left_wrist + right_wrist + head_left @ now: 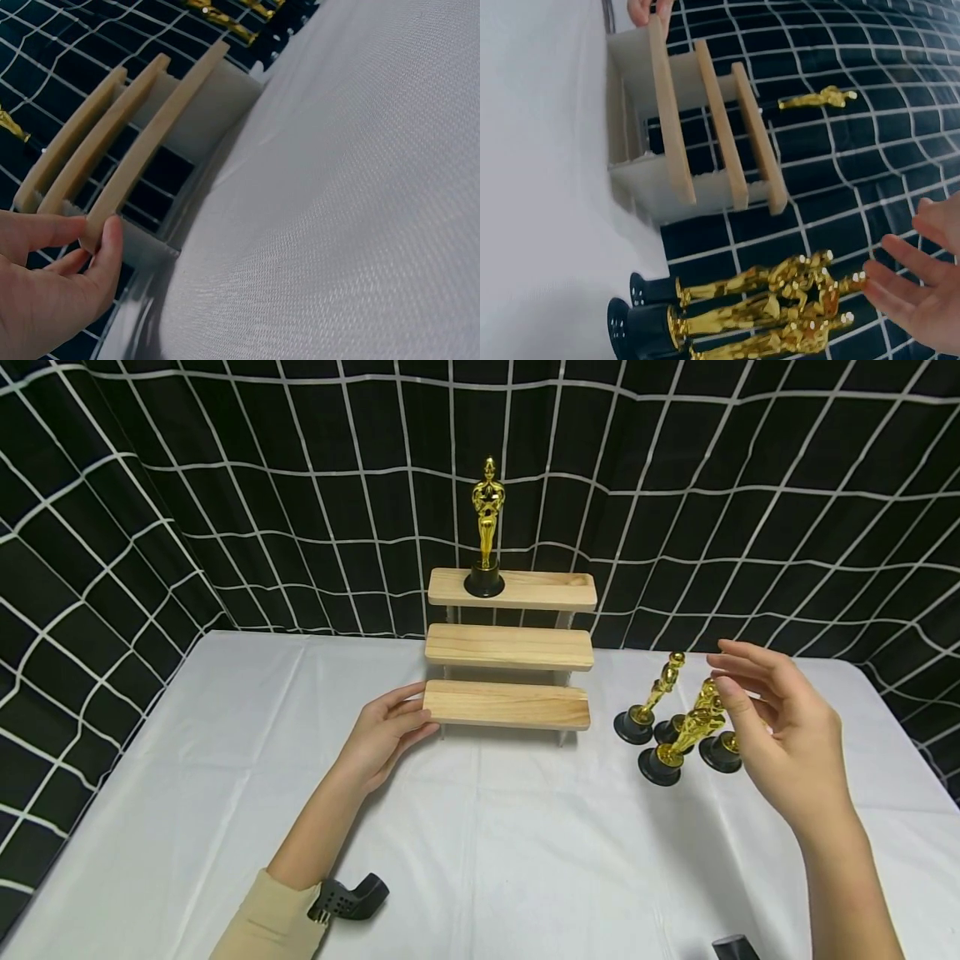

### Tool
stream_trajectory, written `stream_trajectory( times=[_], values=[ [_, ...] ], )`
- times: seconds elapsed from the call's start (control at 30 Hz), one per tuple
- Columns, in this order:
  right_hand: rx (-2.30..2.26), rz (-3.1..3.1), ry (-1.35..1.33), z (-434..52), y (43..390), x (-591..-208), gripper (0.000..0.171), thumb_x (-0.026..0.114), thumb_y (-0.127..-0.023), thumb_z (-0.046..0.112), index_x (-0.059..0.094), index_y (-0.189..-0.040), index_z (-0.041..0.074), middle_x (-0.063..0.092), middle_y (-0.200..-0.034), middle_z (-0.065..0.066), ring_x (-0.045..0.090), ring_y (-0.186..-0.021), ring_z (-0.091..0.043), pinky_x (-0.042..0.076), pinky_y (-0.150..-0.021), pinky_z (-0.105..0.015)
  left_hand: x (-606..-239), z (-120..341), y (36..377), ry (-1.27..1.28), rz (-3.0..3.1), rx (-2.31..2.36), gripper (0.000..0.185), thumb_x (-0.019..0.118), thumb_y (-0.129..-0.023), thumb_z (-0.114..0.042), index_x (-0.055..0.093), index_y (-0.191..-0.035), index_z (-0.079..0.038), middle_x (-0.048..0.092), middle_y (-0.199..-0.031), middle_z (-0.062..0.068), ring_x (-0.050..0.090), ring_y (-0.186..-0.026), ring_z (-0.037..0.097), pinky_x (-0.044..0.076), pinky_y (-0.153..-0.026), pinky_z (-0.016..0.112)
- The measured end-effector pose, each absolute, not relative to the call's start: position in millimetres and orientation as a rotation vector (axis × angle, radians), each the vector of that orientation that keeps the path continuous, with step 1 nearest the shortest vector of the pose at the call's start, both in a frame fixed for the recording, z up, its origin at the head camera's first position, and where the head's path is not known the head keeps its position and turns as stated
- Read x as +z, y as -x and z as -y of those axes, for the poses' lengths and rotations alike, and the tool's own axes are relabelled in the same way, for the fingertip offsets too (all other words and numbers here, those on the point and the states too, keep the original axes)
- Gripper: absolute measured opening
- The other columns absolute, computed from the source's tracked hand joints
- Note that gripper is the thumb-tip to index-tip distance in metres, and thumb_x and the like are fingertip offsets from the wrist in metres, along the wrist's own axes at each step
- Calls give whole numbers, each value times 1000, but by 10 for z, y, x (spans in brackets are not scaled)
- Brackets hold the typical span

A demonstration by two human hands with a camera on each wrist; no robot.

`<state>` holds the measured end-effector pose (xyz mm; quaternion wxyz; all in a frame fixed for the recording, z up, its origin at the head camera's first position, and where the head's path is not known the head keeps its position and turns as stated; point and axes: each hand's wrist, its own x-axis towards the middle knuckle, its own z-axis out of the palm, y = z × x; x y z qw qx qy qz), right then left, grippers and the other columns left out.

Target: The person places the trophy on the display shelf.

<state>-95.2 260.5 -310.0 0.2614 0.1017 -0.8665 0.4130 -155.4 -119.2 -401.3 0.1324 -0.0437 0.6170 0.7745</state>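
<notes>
One statuette [487, 518] tops the tiered shelf [508, 647]; other statuettes [697, 727] stand on the table [495, 843] rightward.

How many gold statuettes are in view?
5. One gold statuette stands on the top shelf; four cluster on the cloth right of the stand: leftmost, nearest, one behind that, and rightmost, partly covered by the right hand, which could hide more.

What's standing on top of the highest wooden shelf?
A gold statuette stands on the top shelf, left of its middle in the head view; what its black base covers can't be seen.
</notes>
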Motion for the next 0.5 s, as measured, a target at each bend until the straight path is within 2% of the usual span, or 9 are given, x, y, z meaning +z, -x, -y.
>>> stream_trajectory(
  times=[0.27, 0.5],
  values=[
    [1171, 2397, -241, -2748, 994, -3198, 46, 67, -98, -8, 60, -143, -1, 61, -121, 27, 60, -112, 10, 49, -92, 3, -4026, 1199, 1559, 121, -1790, 2247, 55, 51, -104, 11, 40, -158, 6, 50, -150, 31, 70, -104, 13, 62, -99, 23],
    [1163, 2518, -184, -2827, 1025, -3262, 48, 72, -98, -4, 58, -144, 0, 58, -120, 27, 57, -110, 12, 48, -90, 4, -4026, 1202, 1560, 113, -1789, 2250, 55, 51, -104, 11, 39, -158, 6, 49, -150, 32, 70, -104, 13, 62, -98, 22]
  ],
)
